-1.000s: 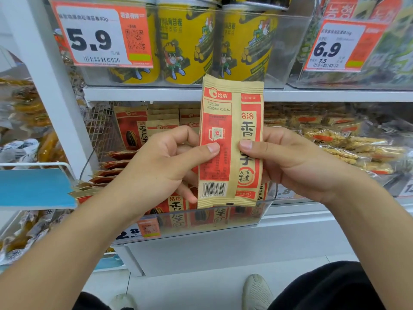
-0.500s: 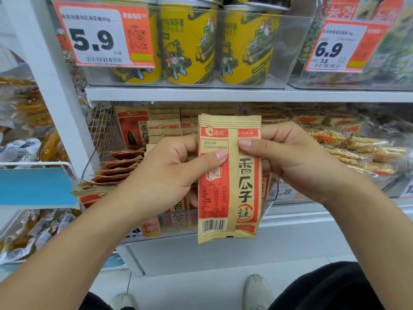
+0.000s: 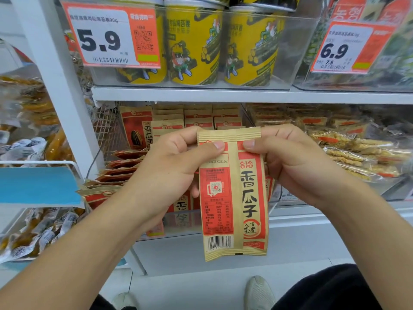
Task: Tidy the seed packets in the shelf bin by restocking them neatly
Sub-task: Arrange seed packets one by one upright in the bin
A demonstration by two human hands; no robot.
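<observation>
A tan and red seed packet [image 3: 233, 198] hangs upright in front of the shelf, its back with barcode facing me. My left hand [image 3: 172, 166] pinches its top left corner with the thumb on the front. My right hand [image 3: 288, 159] pinches the top right corner the same way. Behind my hands stands the clear shelf bin [image 3: 185, 222] with more seed packets [image 3: 199, 118] upright at the back. Several other packets [image 3: 118, 168] lie slanted and fanned out at the bin's left side.
Yellow snack cans [image 3: 192, 45] fill the shelf above, behind price tags 5.9 [image 3: 109, 34] and 6.9 [image 3: 348, 48]. Clear-wrapped snack bars [image 3: 348, 151] sit in the bin to the right. A white upright post [image 3: 58, 86] and bagged goods [image 3: 33, 233] stand left. My shoes [image 3: 259, 291] are on the floor.
The packet has slid downward in front of the bin. My thumbs, which pinched its middle, now pinch its top edge. My hands stayed at about the same height.
</observation>
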